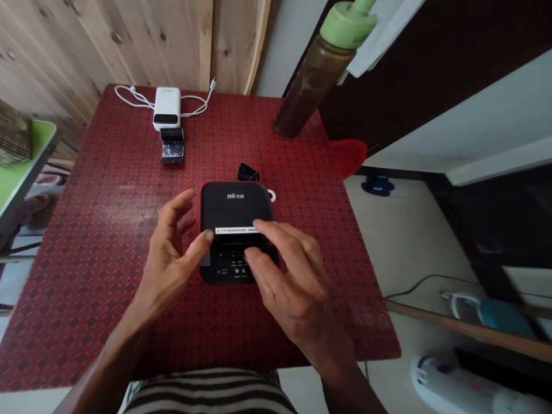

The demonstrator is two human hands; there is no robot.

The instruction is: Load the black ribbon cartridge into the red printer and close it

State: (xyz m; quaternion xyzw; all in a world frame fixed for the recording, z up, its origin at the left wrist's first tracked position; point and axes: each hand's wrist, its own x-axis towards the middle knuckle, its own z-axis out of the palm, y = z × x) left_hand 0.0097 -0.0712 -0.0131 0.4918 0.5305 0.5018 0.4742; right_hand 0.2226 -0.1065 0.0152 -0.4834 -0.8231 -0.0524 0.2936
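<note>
A black square device (230, 210) with rounded corners lies on the red patterned table (107, 230). A white label strip (235, 231) with a yellow warning mark crosses it, above a dark slot and a panel of small buttons and print. My left hand (172, 247) is at its left side, fingers spread, the thumb tip at the device's edge by the strip. My right hand (293, 276) reaches over the right side. Its index fingertip is at the strip and its thumb lies lower, over the panel, with a gap between them. The device's right front part is hidden by this hand.
A white power bank (167, 106) with a white cable stands at the back left, a shiny black roll (172, 146) before it. Behind the device lie a black crumpled piece (248, 171) and a white ring (272, 195). A green-capped bottle (310, 86) stands at the back right.
</note>
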